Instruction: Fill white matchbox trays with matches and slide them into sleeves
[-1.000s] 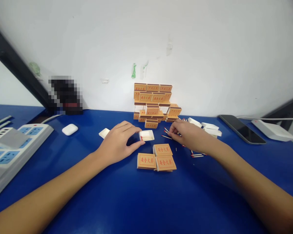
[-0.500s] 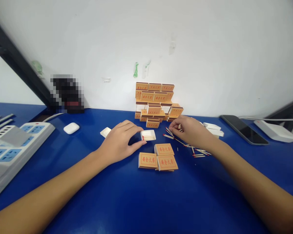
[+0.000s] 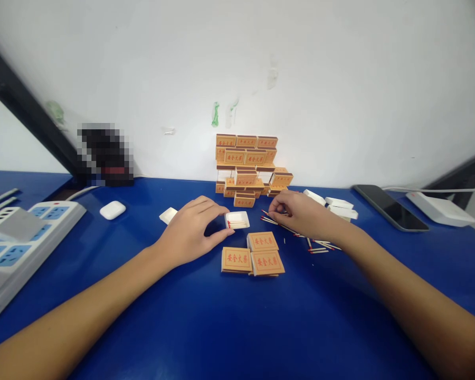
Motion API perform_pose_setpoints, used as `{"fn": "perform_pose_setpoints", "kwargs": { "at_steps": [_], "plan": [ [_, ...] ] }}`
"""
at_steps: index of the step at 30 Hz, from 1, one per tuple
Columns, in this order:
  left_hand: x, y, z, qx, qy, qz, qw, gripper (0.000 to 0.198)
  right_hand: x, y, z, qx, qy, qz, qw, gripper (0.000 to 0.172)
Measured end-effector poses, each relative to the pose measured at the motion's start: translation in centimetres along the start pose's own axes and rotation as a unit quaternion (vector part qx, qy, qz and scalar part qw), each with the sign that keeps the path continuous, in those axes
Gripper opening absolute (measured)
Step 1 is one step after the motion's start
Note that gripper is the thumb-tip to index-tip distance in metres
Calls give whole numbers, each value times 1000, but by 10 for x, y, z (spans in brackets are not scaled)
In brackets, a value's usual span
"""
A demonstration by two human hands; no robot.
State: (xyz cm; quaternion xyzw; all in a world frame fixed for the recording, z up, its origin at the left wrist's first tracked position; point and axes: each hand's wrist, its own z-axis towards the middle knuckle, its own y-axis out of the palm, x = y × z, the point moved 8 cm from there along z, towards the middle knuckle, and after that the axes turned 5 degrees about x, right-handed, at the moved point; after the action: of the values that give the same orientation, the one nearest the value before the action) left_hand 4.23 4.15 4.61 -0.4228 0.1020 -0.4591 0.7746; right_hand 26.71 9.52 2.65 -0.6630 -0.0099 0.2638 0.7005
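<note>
My left hand (image 3: 196, 224) grips the left end of a small white matchbox tray (image 3: 237, 220) between thumb and forefinger. Several red-tipped matches lie along the tray's near side. To the right, my right hand (image 3: 295, 214) is closed in a pinch on a match (image 3: 265, 212), low over the table; other matches in its palm are mostly hidden. Loose matches (image 3: 319, 250) lie scattered below and right of this hand. Closer to me, orange matchbox sleeves (image 3: 263, 241) lie flat in small stacks.
Orange matchboxes (image 3: 245, 157) form a stepped stack against the wall. White trays (image 3: 342, 212) lie at right, another tray (image 3: 168, 215) left of my left hand. A phone (image 3: 390, 207), a white box (image 3: 439, 208), an earbud case (image 3: 113, 210) and a power strip (image 3: 35, 237) stand around.
My right hand has turned slightly, its fingertips now pinching a match above the loose ones. My left hand stays at the tray. The whole view has shifted a little.
</note>
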Motion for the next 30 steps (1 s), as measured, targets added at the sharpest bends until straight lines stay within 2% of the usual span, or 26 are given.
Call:
{"fn": "perform_pose_setpoints", "kwargs": {
  "at_steps": [16,30],
  "plan": [
    [1,0,0,0,7,0,1000,30,10,-1,0,-3,33,4,999,15],
    [1,-1,0,1,5,-5,1000,28,2,-4,-1,8,4,-65,998,13]
  ]
}}
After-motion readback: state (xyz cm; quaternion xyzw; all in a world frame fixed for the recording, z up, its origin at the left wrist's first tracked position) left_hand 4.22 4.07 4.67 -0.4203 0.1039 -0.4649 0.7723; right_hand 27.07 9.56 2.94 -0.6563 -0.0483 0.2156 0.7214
